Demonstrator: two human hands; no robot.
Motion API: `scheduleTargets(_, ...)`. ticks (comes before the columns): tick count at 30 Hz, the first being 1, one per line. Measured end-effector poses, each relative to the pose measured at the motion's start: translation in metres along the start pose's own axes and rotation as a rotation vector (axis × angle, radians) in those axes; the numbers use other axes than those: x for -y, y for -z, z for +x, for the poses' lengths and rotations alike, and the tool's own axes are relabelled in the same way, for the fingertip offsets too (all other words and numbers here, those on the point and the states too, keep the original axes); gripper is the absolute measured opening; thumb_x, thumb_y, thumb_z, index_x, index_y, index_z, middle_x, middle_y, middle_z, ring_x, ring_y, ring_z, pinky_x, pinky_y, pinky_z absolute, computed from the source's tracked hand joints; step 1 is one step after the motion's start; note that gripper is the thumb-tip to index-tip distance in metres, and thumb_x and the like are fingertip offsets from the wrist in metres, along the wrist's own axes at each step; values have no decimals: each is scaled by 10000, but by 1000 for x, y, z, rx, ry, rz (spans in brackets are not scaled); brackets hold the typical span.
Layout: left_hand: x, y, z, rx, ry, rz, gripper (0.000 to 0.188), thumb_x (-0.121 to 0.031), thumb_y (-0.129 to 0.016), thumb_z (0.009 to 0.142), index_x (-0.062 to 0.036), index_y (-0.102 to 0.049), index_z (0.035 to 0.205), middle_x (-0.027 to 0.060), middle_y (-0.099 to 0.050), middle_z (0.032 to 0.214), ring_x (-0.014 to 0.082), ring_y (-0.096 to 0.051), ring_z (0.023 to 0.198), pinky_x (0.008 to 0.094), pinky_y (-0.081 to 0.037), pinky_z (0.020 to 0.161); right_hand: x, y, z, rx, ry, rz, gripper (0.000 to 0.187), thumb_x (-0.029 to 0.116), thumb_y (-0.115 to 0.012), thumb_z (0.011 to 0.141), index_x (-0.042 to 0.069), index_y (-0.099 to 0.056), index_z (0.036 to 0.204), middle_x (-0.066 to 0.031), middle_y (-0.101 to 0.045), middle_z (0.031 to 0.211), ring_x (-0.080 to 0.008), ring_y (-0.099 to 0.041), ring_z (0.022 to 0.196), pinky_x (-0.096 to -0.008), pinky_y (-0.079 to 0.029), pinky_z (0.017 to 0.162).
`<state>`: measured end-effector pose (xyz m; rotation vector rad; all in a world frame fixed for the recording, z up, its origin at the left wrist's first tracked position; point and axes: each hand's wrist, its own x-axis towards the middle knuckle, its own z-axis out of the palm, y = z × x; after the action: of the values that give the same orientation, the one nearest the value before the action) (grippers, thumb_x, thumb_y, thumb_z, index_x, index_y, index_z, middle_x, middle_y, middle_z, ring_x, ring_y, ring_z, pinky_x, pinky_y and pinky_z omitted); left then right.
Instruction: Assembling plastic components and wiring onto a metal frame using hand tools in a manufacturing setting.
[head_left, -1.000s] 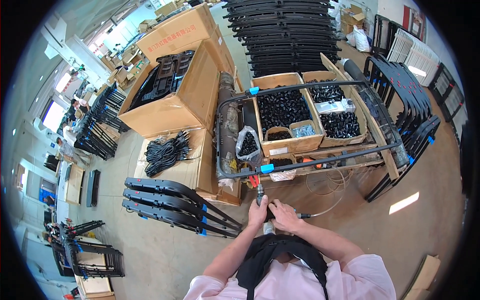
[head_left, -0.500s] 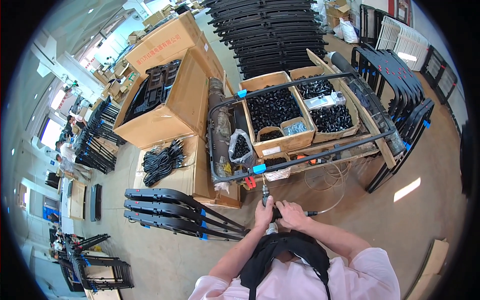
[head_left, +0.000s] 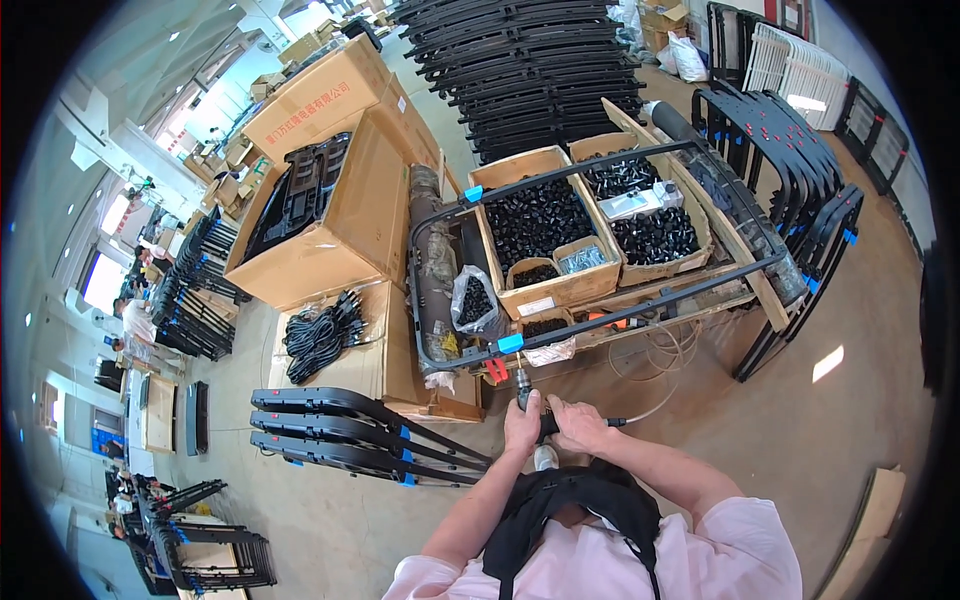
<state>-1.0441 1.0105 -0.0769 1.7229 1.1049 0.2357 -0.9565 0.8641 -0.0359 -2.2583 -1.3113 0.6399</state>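
The left hand (head_left: 521,430) is wrapped around the body of a drill (head_left: 524,386), and the right hand (head_left: 580,425) closes on it just to the right, near where a hose (head_left: 655,408) leads off. Straight ahead of the grip, the bit points up at the near bar of a black frame (head_left: 640,313) beside blue tape (head_left: 510,343); whether it touches, I cannot tell. Farther ahead sits a box (head_left: 565,290) of black caps (head_left: 535,215), with curved bars (head_left: 335,423) left of the hands.
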Motion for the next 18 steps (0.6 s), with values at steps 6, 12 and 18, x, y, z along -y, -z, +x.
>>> scheduleTargets(6, -10, 0, 3, 5, 13, 31, 564, -543, -678, 1015, 15, -648, 1092, 160, -711, 995, 252, -672, 926, 419, -532, 853, -1, 8, 7, 40, -3, -49, 905, 299, -814, 803, -76, -365, 1493, -307, -730, 1120, -463, -729, 1013, -522, -584, 912)
scheduleTargets(12, -12, -4, 8, -6, 40, 81, 593, -555, -674, 1010, 25, -647, 1128, 186, -717, 1032, 291, -690, 972, 445, -534, 878, -2, 12, 9, -25, 42, -106, 944, 305, -828, 803, -132, -352, 1493, -286, -750, 1012, -444, -749, 927, -509, -601, 862)
scheduleTargets(18, -15, -4, 13, -17, 29, 84, 674, -621, -647, 988, 32, -637, 1155, 297, -731, 1083, 470, -711, 1084, 525, -533, 938, -6, 5, 14, -82, 139, -110, 628, 231, -815, 793, -23, -555, 1305, -219, -688, 1116, -393, -700, 1087, -491, -562, 940)
